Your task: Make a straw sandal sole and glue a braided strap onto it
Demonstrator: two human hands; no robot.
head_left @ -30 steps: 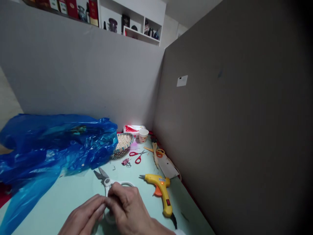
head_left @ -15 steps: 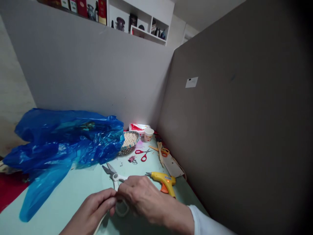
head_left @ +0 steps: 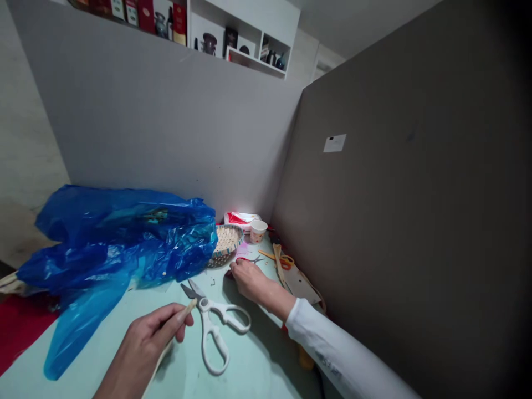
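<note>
My left hand (head_left: 149, 338) is closed round a thin pale strip (head_left: 185, 311) whose tip pokes out beside the blades of the white scissors (head_left: 214, 327). The scissors lie flat on the pale green table (head_left: 257, 366). My right hand (head_left: 247, 277) is stretched forward across the table, fingers curled down over the handles of the red scissors (head_left: 251, 259); whether it grips them I cannot tell. My white sleeve (head_left: 332, 349) covers most of the yellow glue gun.
A crumpled blue plastic bag (head_left: 120, 244) fills the left of the table. A woven basket (head_left: 226, 244), a paper cup (head_left: 258, 230), a red-and-white pack (head_left: 241, 218) and orange scissors (head_left: 282, 259) sit at the back. Grey partitions close off the back and right.
My right hand has left my left hand and reached forward to the red scissors. The left hand keeps the strip. The white scissors now lie uncovered.
</note>
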